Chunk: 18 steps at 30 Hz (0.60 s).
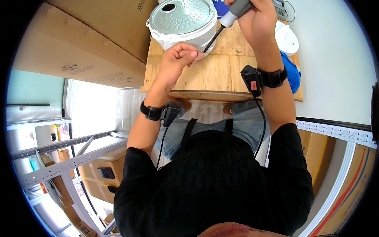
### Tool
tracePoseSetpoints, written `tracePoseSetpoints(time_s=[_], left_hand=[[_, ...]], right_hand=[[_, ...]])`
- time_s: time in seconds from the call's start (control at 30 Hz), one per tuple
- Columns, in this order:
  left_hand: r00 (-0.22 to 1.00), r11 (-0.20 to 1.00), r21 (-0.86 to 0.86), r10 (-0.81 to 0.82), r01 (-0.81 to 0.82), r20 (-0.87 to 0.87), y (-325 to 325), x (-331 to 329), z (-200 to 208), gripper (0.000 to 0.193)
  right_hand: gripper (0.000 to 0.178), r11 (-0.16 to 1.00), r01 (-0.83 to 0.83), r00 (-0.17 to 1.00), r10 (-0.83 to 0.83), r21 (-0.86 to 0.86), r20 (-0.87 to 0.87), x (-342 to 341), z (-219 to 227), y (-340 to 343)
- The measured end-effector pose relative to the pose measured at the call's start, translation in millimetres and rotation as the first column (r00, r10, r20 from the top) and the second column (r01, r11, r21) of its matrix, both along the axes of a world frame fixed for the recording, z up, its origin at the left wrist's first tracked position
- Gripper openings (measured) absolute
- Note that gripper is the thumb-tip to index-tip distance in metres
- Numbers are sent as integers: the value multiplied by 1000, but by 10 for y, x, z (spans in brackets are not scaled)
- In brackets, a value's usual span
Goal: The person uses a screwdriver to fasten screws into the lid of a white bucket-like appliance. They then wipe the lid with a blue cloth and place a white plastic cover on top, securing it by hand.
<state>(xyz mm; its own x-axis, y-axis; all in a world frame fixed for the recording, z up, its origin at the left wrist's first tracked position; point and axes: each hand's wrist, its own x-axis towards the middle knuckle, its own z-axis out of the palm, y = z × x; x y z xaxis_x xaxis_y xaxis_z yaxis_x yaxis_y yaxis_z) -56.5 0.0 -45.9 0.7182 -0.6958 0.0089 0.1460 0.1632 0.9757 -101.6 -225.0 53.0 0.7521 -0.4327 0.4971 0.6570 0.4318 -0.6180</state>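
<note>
My right hand [257, 19] grips the grey handle of a screwdriver [238, 11] at the far side of the wooden board. Its dark shaft slants down to the left. The tip comes close to the fingers of my left hand [177, 61], which are closed in a pinch; whatever lies between them is too small to make out. Just beyond the left hand stands a round white appliance part [189, 39] topped by a ridged grey-green disc [185, 17] with a dark round hole. I cannot tell whether the tip touches the fingers or the white part.
The wooden surface [233, 73] lies before my knees. At its right are a white rounded part [287, 38] and a blue cloth-like item [291, 73]. A large cardboard box [90, 43] borders it on the left. A grey device with a cord [280, 8] sits at the far right.
</note>
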Motion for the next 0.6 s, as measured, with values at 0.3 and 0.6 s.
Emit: tracePoseSetpoints(time_s=[0.3,0.6], left_hand=[[877,971,65,177,-229,447,-31,2,165,18],[737,946,75,193,-315,648,-60,-46,152,24]], right_hand=[[27,996,-65,994,70,-63,79,115,321,55],[25,990,-111,989,118,-87,85,179,323,142]])
